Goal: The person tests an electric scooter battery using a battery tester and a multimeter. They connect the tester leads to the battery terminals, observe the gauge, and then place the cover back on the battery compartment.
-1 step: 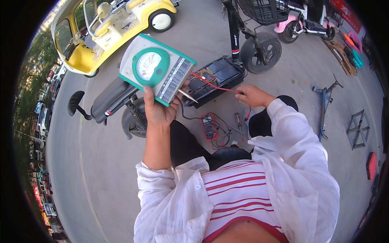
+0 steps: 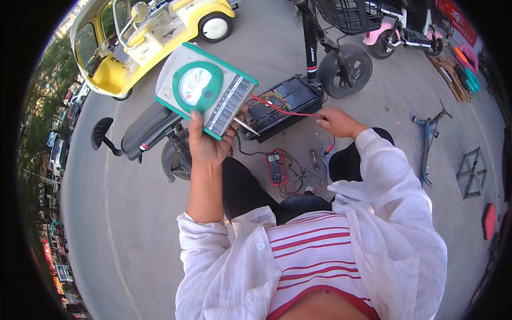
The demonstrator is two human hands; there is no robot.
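Note:
My left hand (image 2: pixel 208 141) grips a green-and-white analog meter (image 2: pixel 198 84), thumb at its lower edge. A pointed metal probe (image 2: pixel 249 126) sticks out beside it. My right hand (image 2: pixel 337 122) pinches the red lead (image 2: pixel 288 112) that runs from the meter, its end dangling below. Behind the meter, an open black battery box (image 2: pixel 290 90) with yellow wiring sits by a dark scooter's front wheel (image 2: pixel 354 74). On the pavement below lie a red digital multimeter (image 2: pixel 276 168) with leads and a screwdriver (image 2: pixel 314 162).
The scooter's seat (image 2: pixel 146 136) extends left. A yellow three-wheeler (image 2: pixel 149 42) stands upper left, a pink-and-white scooter (image 2: pixel 381 45) upper right. At right lie flattened cardboard (image 2: pixel 448 77), a blue scooter frame (image 2: pixel 426 149), a metal stand (image 2: pixel 472 173) and a red object (image 2: pixel 488 221).
My right hand has moved slightly up and to the right with the red lead. My left hand and the meter have shifted very slightly.

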